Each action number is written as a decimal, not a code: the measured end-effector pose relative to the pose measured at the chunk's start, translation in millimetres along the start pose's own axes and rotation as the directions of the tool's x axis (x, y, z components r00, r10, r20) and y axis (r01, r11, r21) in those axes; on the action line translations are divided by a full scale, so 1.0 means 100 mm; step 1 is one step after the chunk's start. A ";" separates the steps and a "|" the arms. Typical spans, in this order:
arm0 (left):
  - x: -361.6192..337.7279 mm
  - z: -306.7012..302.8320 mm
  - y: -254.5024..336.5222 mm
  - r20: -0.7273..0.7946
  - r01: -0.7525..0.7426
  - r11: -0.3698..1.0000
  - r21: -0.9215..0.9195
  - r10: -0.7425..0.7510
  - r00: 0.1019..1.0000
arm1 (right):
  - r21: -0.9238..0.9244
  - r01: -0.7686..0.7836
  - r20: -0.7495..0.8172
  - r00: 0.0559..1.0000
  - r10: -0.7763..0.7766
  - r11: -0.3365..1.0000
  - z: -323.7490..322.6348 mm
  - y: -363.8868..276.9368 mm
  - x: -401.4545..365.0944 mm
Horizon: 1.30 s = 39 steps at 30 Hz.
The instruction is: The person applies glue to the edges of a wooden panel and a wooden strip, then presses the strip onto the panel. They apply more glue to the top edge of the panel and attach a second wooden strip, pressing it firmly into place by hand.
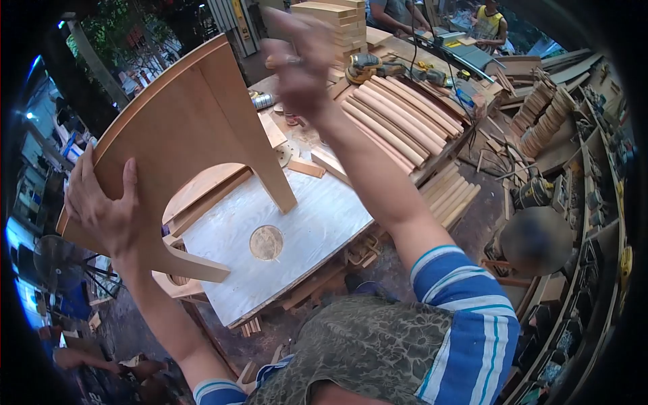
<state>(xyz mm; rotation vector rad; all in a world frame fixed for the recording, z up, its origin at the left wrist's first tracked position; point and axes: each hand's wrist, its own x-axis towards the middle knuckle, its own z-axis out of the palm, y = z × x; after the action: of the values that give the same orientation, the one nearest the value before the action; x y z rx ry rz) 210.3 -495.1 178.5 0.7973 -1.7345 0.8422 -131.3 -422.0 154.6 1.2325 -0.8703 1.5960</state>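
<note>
Left hand [101, 209] clamped on wood panel [182, 121] edge; right hand [297, 64] blurred (grip unclear). One-handed hold: panel may twist, drop onto table [324, 223].

curved panel [182, 128] smooth matt wood; worktable [317, 223] pale, scuffed board; slats [398, 115] bare sanded wood

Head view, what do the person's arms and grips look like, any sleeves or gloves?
Both arms wear short blue sleeves with white and light-blue stripes: right sleeve, left sleeve. The forearms are bare. The left grip is a bare hand with no glove. The right grip also looks ungloved, but it is too blurred for finer detail.
</note>
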 end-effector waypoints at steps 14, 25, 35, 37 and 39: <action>0.20 -0.31 -0.57 0.333 -0.133 0.988 0.080 0.099 0.938 | -0.722 -0.687 0.204 -0.096 0.974 0.083 -1.87 1.03 -2.82; 0.52 -0.27 -0.44 0.541 0.111 0.985 -0.130 -0.024 0.841 | -0.834 -0.419 0.291 0.218 0.932 0.359 -2.33 1.27 -2.75; 0.44 -0.16 -0.38 0.348 -0.257 0.966 0.003 0.240 0.906 | -0.903 0.098 0.430 0.171 0.886 0.419 -2.61 1.39 -2.90; 0.40 -0.16 -0.26 0.324 -0.238 0.971 0.023 0.218 0.921 | -0.898 0.116 0.438 0.165 0.884 0.424 -2.57 1.40 -2.90; 0.35 -0.16 -0.23 0.305 -0.217 0.975 0.053 0.192 0.933 | -0.877 0.157 0.478 0.180 0.860 0.455 -2.56 1.44 -2.96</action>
<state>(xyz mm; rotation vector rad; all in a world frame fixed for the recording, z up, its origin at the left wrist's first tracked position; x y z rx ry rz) 227.1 -498.1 220.2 0.8443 -2.0883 0.9809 -325.0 -307.6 -196.4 1.1306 -2.6527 0.2641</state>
